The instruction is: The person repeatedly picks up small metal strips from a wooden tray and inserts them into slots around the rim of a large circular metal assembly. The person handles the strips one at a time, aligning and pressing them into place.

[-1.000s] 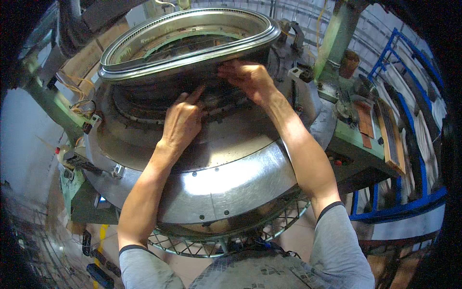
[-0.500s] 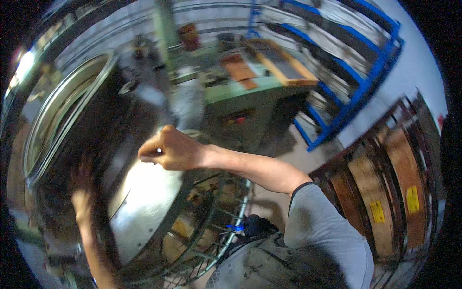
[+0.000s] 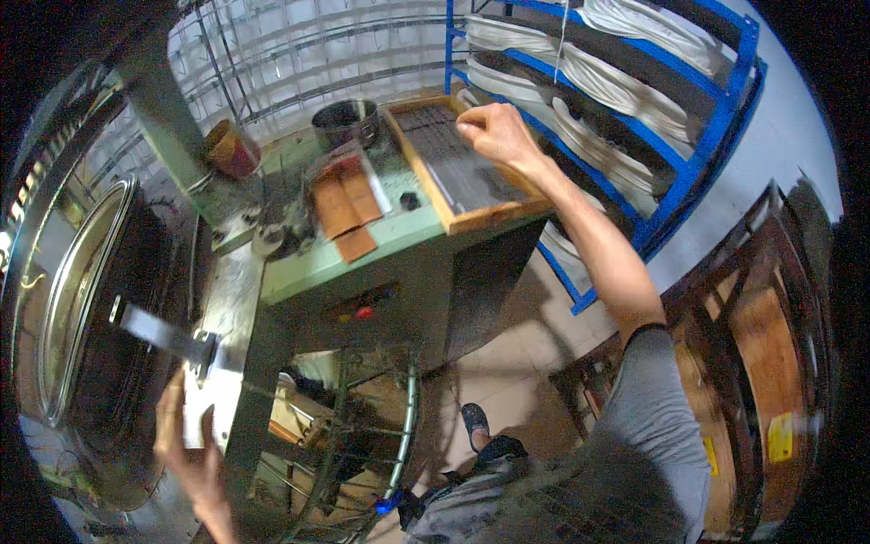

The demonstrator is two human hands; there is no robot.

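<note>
My right hand (image 3: 500, 136) is raised over a wooden-framed tray (image 3: 464, 172) with a dark inside of fine rows or strips. Its fingers are pinched together; whatever lies between them is too small to make out. At the lower left, my left hand (image 3: 188, 444) has thumb and fingers apart beside a shiny metal plate (image 3: 207, 399); whether it touches the plate I cannot tell. Just above that hand, a metal bar (image 3: 159, 328) with a clamp-like end juts over the plate. A dark machine with a round metal rim (image 3: 62, 363) stands to its left.
Orange-brown sheets (image 3: 346, 201), a dark round pan (image 3: 344, 125) and a rusty bucket (image 3: 232, 148) stand on the green bench (image 3: 399, 238). A blue rack (image 3: 675, 159) holds white hoses or cloth rolls. Wooden panels (image 3: 766, 344) lean at right; a metal-railed frame (image 3: 406, 426) is below.
My right hand has gone from above the shiny metal surface to above the wooden-framed tray. My left hand has come off the dark machine side to the plate. The view has turned rightward.
</note>
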